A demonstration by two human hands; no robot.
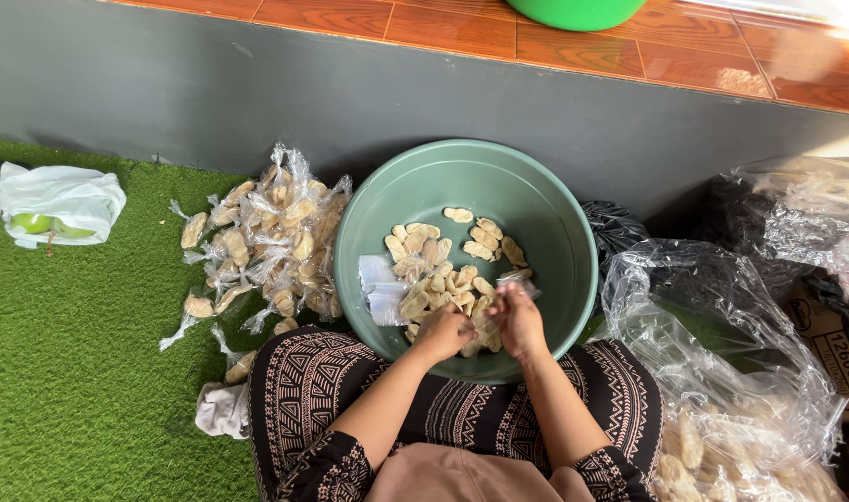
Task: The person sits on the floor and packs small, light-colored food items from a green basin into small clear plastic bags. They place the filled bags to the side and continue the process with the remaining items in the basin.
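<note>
- Pale crackers (447, 279) lie heaped in the green basin (545, 214), just in front of the person's knees.
- They look light, dry and brittle: best pinched gently by the edges.
- The left hand (443, 332) dips in, fingers curled around a few crackers.
- The right hand (517, 319) sits beside it, fingertips pinching a small clear plastic bag (520, 279).
- Both forearms angle inward over the lap, wrists bent down.
- Filled packets (266, 242) pile on the grass mat (80, 372) to the left.

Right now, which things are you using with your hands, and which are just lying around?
In use:
left hand and right hand, together over the crackers
pale crackers
green basin
small clear bags inside it
pile of filled packets

Just lying about:
white bag with green fruit
crumpled white cloth
bright green tub
</note>
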